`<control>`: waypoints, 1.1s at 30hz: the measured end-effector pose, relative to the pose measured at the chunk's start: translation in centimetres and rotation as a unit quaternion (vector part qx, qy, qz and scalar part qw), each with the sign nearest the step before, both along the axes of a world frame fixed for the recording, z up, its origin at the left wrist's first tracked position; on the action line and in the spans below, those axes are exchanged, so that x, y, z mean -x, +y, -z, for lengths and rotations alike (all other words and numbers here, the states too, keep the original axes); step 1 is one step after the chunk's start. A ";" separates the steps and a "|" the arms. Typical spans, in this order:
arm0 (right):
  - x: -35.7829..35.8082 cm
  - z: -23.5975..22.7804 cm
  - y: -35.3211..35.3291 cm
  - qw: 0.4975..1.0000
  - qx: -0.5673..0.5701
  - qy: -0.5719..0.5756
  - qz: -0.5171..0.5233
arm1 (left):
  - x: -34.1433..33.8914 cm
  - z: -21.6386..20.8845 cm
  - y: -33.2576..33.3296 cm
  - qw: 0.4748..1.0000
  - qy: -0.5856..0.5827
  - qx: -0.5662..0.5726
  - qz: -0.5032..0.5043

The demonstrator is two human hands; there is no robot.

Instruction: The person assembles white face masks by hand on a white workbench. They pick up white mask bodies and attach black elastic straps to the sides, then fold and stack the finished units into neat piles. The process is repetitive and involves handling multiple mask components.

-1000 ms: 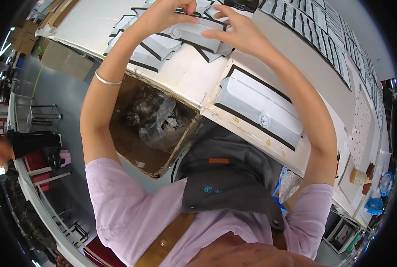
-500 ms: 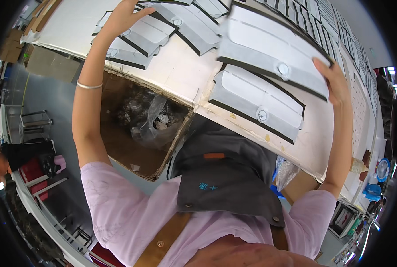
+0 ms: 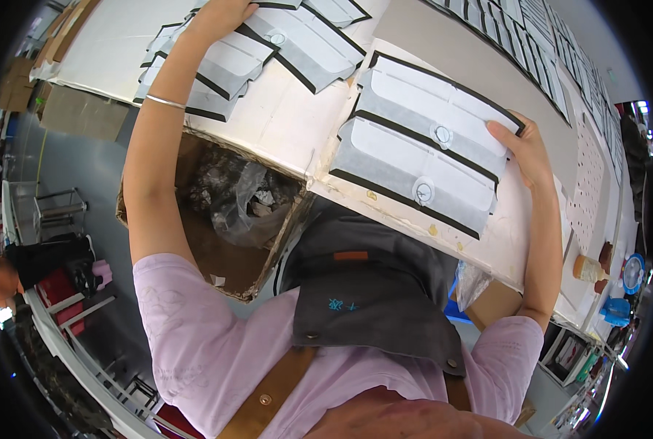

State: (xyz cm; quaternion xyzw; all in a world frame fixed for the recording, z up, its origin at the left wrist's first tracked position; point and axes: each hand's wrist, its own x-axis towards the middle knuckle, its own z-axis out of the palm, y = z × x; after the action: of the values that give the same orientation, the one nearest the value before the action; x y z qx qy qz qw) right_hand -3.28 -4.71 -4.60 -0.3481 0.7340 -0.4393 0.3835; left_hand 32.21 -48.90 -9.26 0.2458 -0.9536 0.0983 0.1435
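My right hand (image 3: 520,146) pinches the right end of a white-and-grey panel (image 3: 407,91) with black edges and a small round disc on it, thumb on top. That panel lies on the white worktop (image 3: 282,139), just beyond a matching panel (image 3: 392,161) and close against its far edge. My left hand (image 3: 222,18) reaches to the far left, over a loose group of similar panels (image 3: 227,69). Its thumb shows beside a panel's edge, but the other fingers are mostly cut off by the top of the picture, so its grip is hidden.
Below the worktop's left edge stands an open cardboard box (image 3: 216,263) with a clear plastic bag (image 3: 246,212) inside. A grey board (image 3: 443,44) lies beyond the panels, with rows of more panels (image 3: 502,44) behind it. A bottle (image 3: 588,268) stands at the right.
My right hand has brought the raised panel down and towards me, onto the worktop beyond the matching one. My left hand has shifted a little to the right.
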 end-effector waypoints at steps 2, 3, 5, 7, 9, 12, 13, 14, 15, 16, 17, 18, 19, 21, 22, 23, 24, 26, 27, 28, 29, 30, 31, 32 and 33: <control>0.2 -2.0 0.1 0.973 -0.047 0.218 -0.065 | 1.1 0.4 -0.4 0.996 -0.081 0.039 -0.010; 0.3 -3.2 -0.3 0.939 -0.064 0.323 -0.102 | 0.8 0.6 -1.0 0.993 -0.094 0.055 -0.032; 0.6 -4.8 -0.9 0.889 -0.028 0.449 -0.085 | 0.6 1.2 -1.9 0.986 -0.121 0.085 -0.075; 0.7 -5.8 -2.3 0.861 0.025 0.498 -0.104 | -0.5 1.5 -2.5 0.990 -0.060 0.103 -0.071; 0.1 -6.4 -4.9 0.862 0.084 0.476 -0.154 | 0.7 1.3 -0.8 0.993 0.013 0.046 -0.112; -3.9 -6.1 -11.5 0.874 0.134 0.406 -0.231 | 0.3 0.6 0.9 0.978 0.148 -0.003 -0.149; -4.3 -5.4 -14.0 0.873 0.146 0.390 -0.254 | 0.8 0.2 2.2 0.976 0.174 -0.048 -0.124; -4.6 -4.2 -16.8 0.871 0.160 0.373 -0.276 | 1.4 -0.7 4.1 0.971 0.196 -0.091 -0.098; -5.1 -2.8 -19.8 0.902 0.155 0.297 -0.273 | 1.8 -1.4 6.1 0.964 0.217 -0.133 -0.074; -6.0 -1.3 -22.8 0.926 0.150 0.218 -0.269 | 2.1 -1.9 8.3 0.966 0.195 -0.168 -0.030; -7.6 -0.1 -25.6 0.939 0.153 0.200 -0.235 | 2.3 -2.1 10.0 0.964 0.172 -0.202 0.012; -9.1 0.6 -28.5 0.949 0.156 0.183 -0.204 | 2.4 -1.2 10.4 0.973 0.136 -0.167 0.078; -9.5 0.8 -32.1 0.891 0.110 0.358 -0.257 | 2.3 0.0 10.7 0.976 0.098 -0.130 0.142; -8.3 6.2 -38.0 0.859 0.193 0.440 -0.177 | 3.8 1.0 12.0 0.985 0.057 -0.094 0.136; -7.7 7.0 -40.5 0.843 0.173 0.480 -0.170 | 4.6 1.1 12.4 0.987 0.036 -0.075 0.136; -8.1 7.3 -42.1 0.826 0.155 0.515 -0.170 | 4.8 1.1 12.4 0.987 0.032 -0.077 0.139; -10.7 4.4 -40.3 0.844 0.097 0.476 -0.227 | 3.7 1.5 12.4 0.989 0.027 -0.084 0.121; -13.0 3.9 -41.5 0.815 0.064 0.521 -0.245 | 2.8 1.7 12.4 0.989 0.021 -0.096 0.111; -13.4 3.3 -41.6 0.800 0.044 0.546 -0.246 | 2.9 1.5 12.5 0.989 0.026 -0.092 0.114; -13.5 2.4 -41.7 0.807 0.026 0.545 -0.227 | 3.1 1.4 12.5 0.989 0.031 -0.087 0.117; -13.4 1.8 -41.7 0.822 0.062 0.514 -0.239 | 3.2 1.6 12.6 0.988 0.038 -0.087 0.121; -13.2 1.2 -41.6 0.835 0.099 0.481 -0.250 | 3.3 1.6 12.6 0.988 0.041 -0.083 0.125; -12.9 0.6 -41.5 0.846 0.135 0.447 -0.258 | 3.5 1.6 12.5 0.987 0.044 -0.079 0.129; -13.6 -0.6 -40.5 0.838 0.207 0.444 -0.239 | 3.7 1.7 12.5 0.987 0.046 -0.076 0.133; -14.5 -2.2 -39.6 0.784 0.291 0.497 -0.232 | 3.6 1.8 12.5 0.988 0.044 -0.079 0.126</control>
State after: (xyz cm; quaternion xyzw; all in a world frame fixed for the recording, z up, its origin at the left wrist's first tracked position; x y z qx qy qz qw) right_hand 11.17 -44.31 -2.36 -0.7733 0.5572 -0.2959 -0.0631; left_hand 28.62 -36.40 -11.05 0.1386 -0.9744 -0.0068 0.1771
